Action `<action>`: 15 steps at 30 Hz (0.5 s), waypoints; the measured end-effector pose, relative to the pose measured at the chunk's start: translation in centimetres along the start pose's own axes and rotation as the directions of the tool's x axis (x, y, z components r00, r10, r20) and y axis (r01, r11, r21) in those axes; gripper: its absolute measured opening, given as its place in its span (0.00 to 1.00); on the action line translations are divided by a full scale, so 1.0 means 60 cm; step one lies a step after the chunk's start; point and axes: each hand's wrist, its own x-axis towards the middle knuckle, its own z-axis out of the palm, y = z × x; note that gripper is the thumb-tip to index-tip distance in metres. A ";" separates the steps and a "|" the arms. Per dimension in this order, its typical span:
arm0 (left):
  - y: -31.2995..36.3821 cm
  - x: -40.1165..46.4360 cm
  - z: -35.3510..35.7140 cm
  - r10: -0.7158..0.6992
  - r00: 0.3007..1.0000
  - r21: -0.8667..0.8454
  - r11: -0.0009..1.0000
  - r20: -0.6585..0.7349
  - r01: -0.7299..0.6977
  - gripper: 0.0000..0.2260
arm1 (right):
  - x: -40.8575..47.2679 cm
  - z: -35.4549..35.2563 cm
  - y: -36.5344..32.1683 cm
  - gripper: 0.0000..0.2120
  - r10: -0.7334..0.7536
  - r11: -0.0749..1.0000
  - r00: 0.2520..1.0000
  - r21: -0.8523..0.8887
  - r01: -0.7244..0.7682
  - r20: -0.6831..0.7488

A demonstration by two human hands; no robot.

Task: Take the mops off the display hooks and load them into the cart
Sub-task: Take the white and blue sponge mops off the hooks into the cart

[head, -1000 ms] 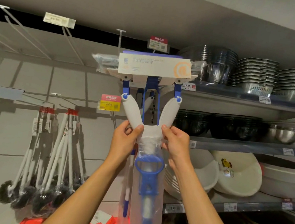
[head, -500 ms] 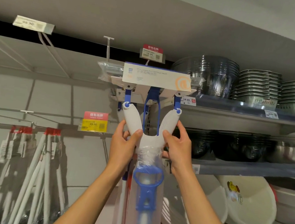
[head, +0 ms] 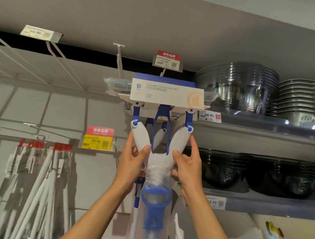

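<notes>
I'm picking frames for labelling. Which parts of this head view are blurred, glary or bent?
Head view: wrapped mop handle smeared near the bottom edge; hands sharp; glare streaks on steel bowls; wide-angle bends the shelf edge.

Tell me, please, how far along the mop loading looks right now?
Nothing shows as loaded: no cart is in view. In hand: the left hand and right hand each grip a white arm of the sponge mop, its head up at the display hook. Left to do: carry it to the cart, then take the second mop hanging just behind it.
</notes>
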 end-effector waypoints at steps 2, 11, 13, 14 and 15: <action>0.000 0.005 0.006 0.015 1.000 -0.001 1.000 -0.013 -0.015 0.28 | 0.013 -0.005 0.002 0.36 -0.009 1.000 0.999 -0.008 0.010 0.031; -0.001 0.017 -0.003 0.026 0.997 0.022 0.999 -0.067 -0.024 0.29 | 0.031 0.008 0.011 0.35 -0.039 0.999 0.994 0.034 0.036 0.098; 0.003 0.024 -0.008 0.031 0.998 0.035 0.999 -0.061 -0.029 0.29 | 0.036 0.015 0.011 0.36 -0.042 0.999 0.995 0.032 0.039 0.088; 0.006 0.029 -0.011 0.035 0.998 0.037 0.999 -0.061 -0.033 0.29 | 0.039 0.020 0.011 0.36 -0.043 0.998 0.996 0.043 0.039 0.083; 0.009 0.032 -0.013 0.041 0.997 0.038 0.999 -0.058 -0.039 0.29 | 0.041 0.024 0.011 0.36 -0.045 0.997 0.996 0.062 0.040 0.081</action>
